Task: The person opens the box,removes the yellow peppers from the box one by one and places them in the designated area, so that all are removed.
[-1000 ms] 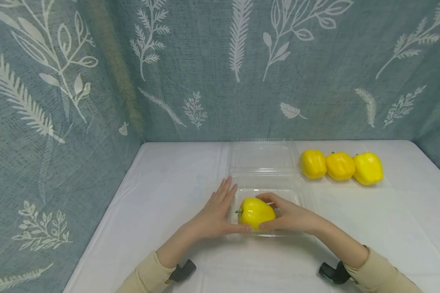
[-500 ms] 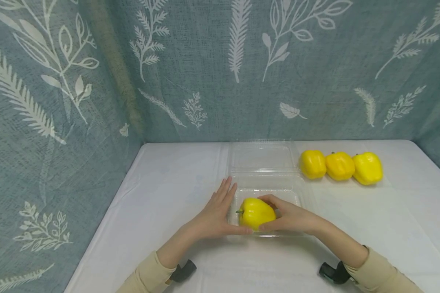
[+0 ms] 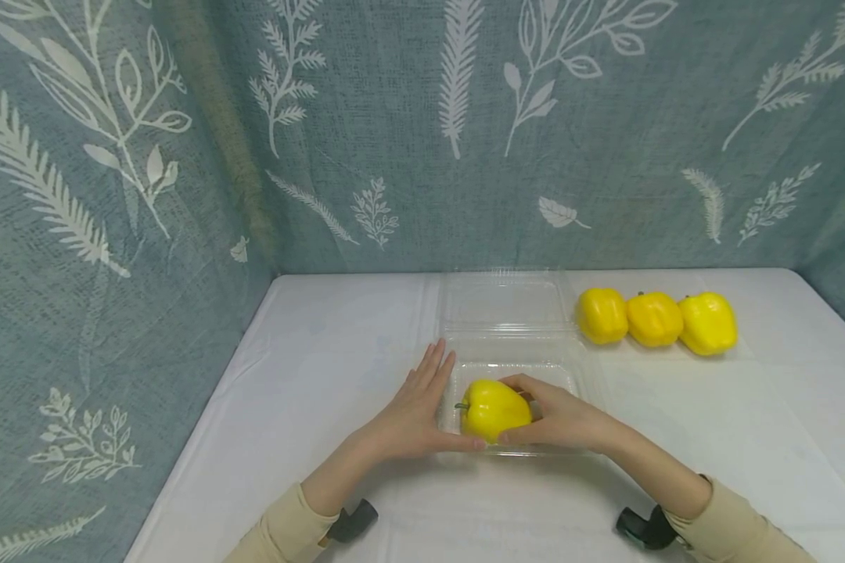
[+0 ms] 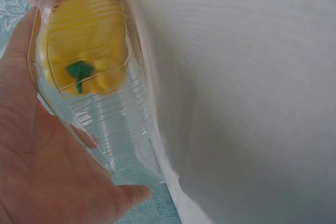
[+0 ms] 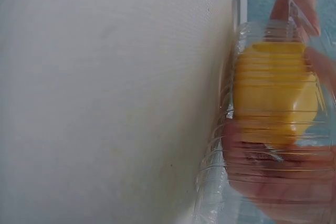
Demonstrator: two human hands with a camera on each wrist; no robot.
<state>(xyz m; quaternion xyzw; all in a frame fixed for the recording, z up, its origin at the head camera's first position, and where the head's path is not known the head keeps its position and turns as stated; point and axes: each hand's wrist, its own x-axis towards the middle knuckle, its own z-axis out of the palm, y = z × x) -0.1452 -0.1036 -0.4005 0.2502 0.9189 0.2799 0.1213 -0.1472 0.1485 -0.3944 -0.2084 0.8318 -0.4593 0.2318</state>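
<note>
A yellow bell pepper [image 3: 493,408] with a green stem lies on its side in the base of a clear plastic clamshell container [image 3: 514,350], stem pointing left. My right hand [image 3: 566,418] grips its right end, fingers behind and thumb in front. Along the container's left side rests my left hand [image 3: 408,418], fingers straight and spread, thumb lying at the front rim. In the left wrist view the pepper [image 4: 86,40] shows through the ribbed clear wall, near my left palm [image 4: 52,166]. The right wrist view has the pepper [image 5: 273,93] and my right hand [image 5: 283,187] behind the plastic.
The container's lid [image 3: 503,303] lies folded back behind its base. To its right, three more yellow peppers [image 3: 653,319] stand in a row on the white tablecloth [image 3: 338,336]. A blue-green leaf-patterned curtain [image 3: 394,141] encloses the back and sides.
The pepper and my right hand have shifted very slightly to the right. My left hand stays in the same place, and the other peppers have not moved.
</note>
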